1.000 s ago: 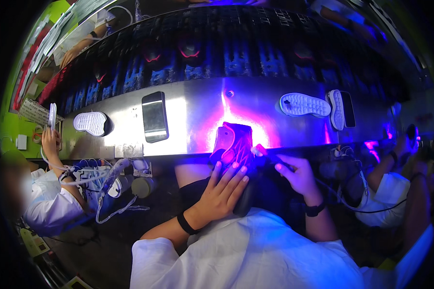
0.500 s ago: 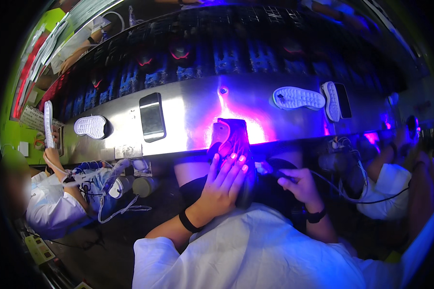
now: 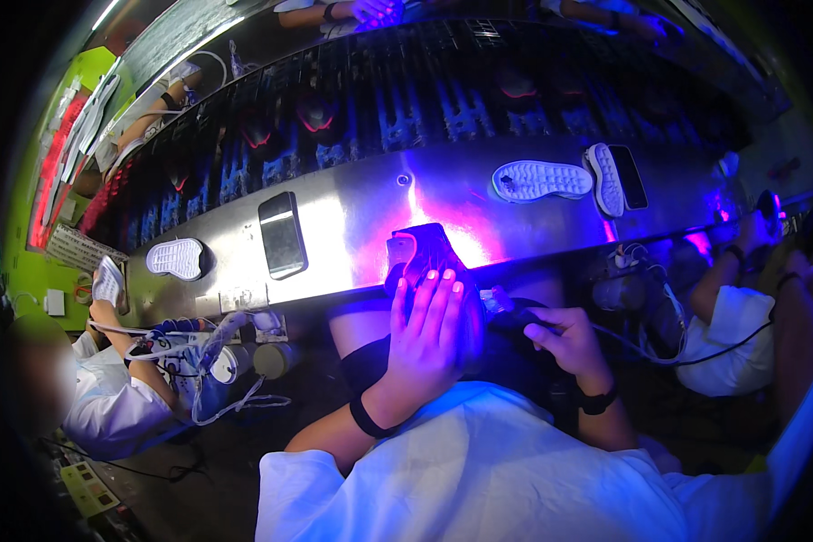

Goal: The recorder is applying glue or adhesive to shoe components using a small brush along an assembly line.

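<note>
My left hand [image 3: 427, 330] lies over a dark shoe upper [image 3: 435, 244] with a glowing red edge line, its fingers stretched along it and the thumb hidden. The upper is held at the front edge of the metal table, toe end up. To its right, my right hand [image 3: 565, 341] grips the dark handle of a brush [image 3: 508, 307], whose pale tip points at the upper's side. Whether the tip touches it I cannot tell.
On the metal table [image 3: 352, 244] lie a phone [image 3: 283, 235], white soles [image 3: 542, 181] and another dark phone [image 3: 631, 177]. A dark conveyor [image 3: 406, 90] with red-edged uppers runs behind. A person [image 3: 126, 388] sits at left; another person [image 3: 736, 343] is at right.
My left hand and the upper have shifted slightly, with the upper more tilted. The brush stays beside it. The view has moved a little, and the person at left has lowered a sole.
</note>
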`<state>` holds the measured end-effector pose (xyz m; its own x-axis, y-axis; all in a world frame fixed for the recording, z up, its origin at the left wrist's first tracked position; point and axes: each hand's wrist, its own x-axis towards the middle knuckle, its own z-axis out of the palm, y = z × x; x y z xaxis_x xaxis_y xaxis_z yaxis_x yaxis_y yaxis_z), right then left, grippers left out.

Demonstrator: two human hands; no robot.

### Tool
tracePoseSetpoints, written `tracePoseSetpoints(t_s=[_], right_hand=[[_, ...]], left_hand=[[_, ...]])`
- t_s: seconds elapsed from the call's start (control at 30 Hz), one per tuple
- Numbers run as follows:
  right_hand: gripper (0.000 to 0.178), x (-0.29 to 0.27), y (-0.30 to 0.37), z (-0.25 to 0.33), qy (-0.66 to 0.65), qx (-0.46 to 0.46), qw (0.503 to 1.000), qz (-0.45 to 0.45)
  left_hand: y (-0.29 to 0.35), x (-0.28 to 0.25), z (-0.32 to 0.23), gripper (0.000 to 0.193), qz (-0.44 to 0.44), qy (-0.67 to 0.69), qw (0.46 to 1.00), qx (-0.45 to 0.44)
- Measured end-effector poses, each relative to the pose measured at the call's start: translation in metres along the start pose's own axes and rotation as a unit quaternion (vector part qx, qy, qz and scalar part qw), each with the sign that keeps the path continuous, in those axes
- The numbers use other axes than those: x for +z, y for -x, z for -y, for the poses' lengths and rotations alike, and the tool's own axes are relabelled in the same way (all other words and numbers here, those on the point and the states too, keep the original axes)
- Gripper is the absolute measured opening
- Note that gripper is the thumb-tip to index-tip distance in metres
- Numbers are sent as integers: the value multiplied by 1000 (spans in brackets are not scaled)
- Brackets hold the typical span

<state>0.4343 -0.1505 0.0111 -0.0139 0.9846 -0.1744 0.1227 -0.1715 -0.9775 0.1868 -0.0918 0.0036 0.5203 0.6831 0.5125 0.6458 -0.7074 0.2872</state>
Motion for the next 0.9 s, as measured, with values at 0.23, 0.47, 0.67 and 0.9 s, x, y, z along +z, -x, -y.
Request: tracePoseSetpoints(t_s=[0.23, 0.47, 0.67, 0.9], right_hand=[[30, -7, 5, -2, -8, -8, 1000, 15], [32, -15, 17, 3, -35, 25, 999, 2], [39, -18, 26, 6, -36, 12, 998, -41], [31, -17, 25, 18, 30, -25, 989, -145]], left_hand=[[-19, -2, -11, 68, -7, -4, 999, -34], [-43, 1, -17, 68, -14, -36, 998, -42], [-70, 10, -18, 63, -40, -64, 997, -27], [-104, 12, -23, 70, -5, -65, 996, -61]])
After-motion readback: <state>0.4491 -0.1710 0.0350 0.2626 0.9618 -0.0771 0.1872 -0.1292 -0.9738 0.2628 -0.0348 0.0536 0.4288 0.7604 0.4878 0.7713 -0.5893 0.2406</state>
